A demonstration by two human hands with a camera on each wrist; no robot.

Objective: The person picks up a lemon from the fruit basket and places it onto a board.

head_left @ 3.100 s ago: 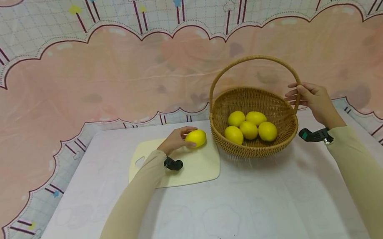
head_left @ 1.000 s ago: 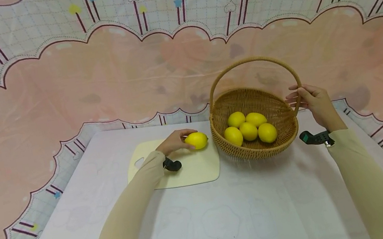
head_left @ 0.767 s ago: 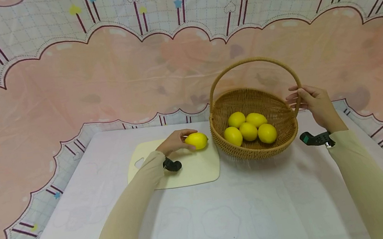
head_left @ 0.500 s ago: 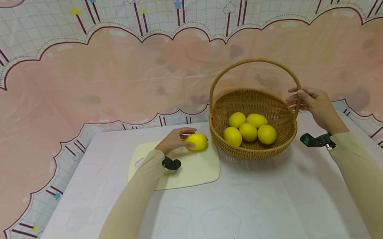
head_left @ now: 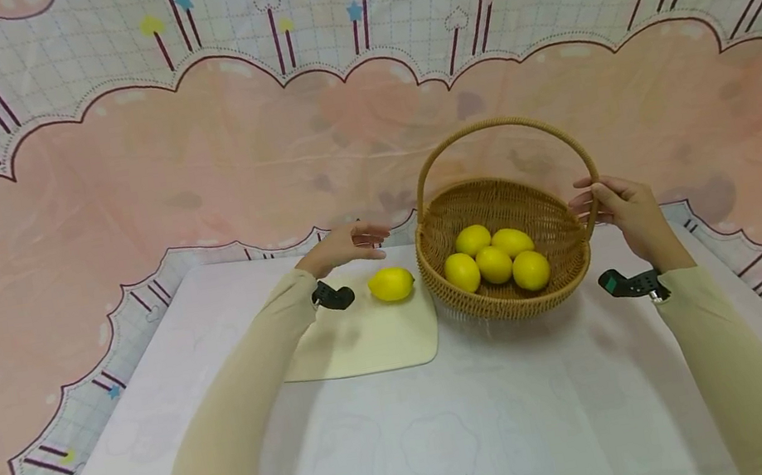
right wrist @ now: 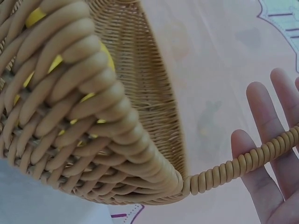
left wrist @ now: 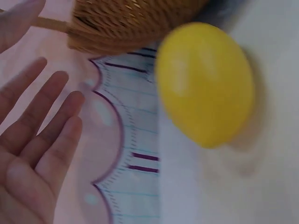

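A yellow lemon lies on the cream cutting board, near its right end. Just above and behind it, my left hand hovers with nothing in its grasp. The left wrist view shows that hand's fingers spread, apart from the lemon. My right hand holds the right side of the arched handle of a wicker basket, thumb in front and fingers behind. In the right wrist view the handle crosses those fingers. Several lemons sit inside the basket.
A white cloth-covered table bears the board and, to its right, the basket. Behind rises a pink and white printed backdrop. Each wrist wears a black strap-mounted device, such as the left device.
My left hand has let go of the lemon on the board and lifted up and back from it. My right hand stays at the basket handle.
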